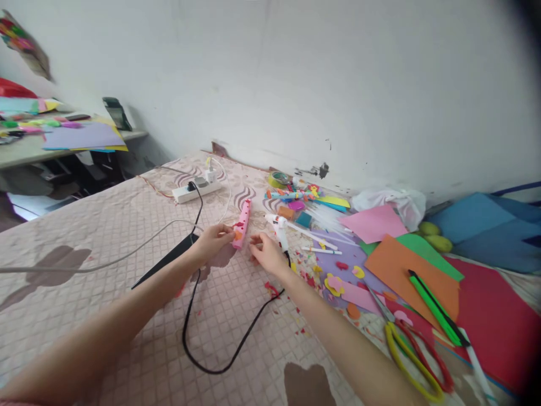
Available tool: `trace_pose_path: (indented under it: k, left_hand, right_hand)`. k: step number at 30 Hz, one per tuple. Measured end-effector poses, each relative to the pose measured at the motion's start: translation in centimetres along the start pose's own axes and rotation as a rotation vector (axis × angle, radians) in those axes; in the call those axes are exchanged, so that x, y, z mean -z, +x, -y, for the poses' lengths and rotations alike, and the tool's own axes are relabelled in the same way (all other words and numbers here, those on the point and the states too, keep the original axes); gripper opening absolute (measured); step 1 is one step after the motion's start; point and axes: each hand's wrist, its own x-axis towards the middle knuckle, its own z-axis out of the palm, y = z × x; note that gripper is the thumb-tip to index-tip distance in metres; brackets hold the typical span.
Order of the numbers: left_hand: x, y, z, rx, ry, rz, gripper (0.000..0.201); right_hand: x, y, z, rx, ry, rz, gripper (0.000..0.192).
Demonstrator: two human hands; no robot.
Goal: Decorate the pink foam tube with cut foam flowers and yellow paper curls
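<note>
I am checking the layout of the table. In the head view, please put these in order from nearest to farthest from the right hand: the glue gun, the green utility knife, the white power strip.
From the right hand:
1. glue gun, just beyond the fingers.
2. white power strip, farther back, left.
3. green utility knife, far right on the orange sheet.

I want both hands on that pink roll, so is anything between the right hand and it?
Nothing visible does. The left hand already grips the pink roll at its near end. The right hand rests on the tablecloth just beside it, with only bare cloth in the gap. The glue gun lies beyond the right hand, not between.
</note>
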Motion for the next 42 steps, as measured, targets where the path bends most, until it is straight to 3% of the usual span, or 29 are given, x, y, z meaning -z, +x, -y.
trace_pose_path:
  k: [4, 9, 13, 17, 18, 20, 23, 28, 36, 42]
  left_hand:
    - [-0.2, -0.1, 0.6, 0.024, -0.047, 0.033, 0.021]
    - [0.1, -0.4, 0.7, 0.034, -0.023, 0.062, 0.019]
    - [1.0, -0.7, 0.2, 0.058, 0.065, 0.040, 0.021]
    - [1.5, -0.4, -0.3, 0.079, 0.125, 0.027, 0.017]
    - [1.6, -0.2, -0.3, 0.070, 0.122, 0.027, 0.016]
    - [1.6, 0.2, -0.3, 0.056, 0.107, 0.029, 0.015]
    - [1.7, 0.6, 0.0, 0.060, 0.099, 0.027, 0.015]
    - [1.7, 1.1, 0.7, 0.077, 0.083, 0.062, 0.014]
    - [1.4, 1.5, 0.6, 0.137, 0.029, 0.040, 0.011]
    - [1.2, 1.8, 0.2, 0.141, 0.001, 0.037, 0.009]
  right_hand:
    - [-1.3, 0.6, -0.4, -0.006, 0.106, 0.043, 0.032]
    - [-0.9, -1.9, -0.2, 0.005, 0.154, 0.026, 0.031]
    - [2.6, -4.3, -1.5, 0.004, 0.060, -0.140, 0.017]
    - [6.4, -3.8, -3.6, 0.044, -0.228, -0.492, 0.030]
    - [6.9, -3.2, -3.9, 0.065, -0.284, -0.498, 0.037]
    - [7.3, -1.6, -4.1, 0.079, -0.341, -0.389, 0.044]
    - [6.9, 0.7, -3.8, 0.069, -0.341, -0.230, 0.033]
    - [5.9, 2.5, -3.9, 0.046, -0.351, -0.224, 0.022]
    - [6.6, 1.2, -3.1, 0.076, -0.241, -0.263, 0.026]
    - [6.7, -1.1, -1.4, 0.035, -0.097, -0.152, 0.029]
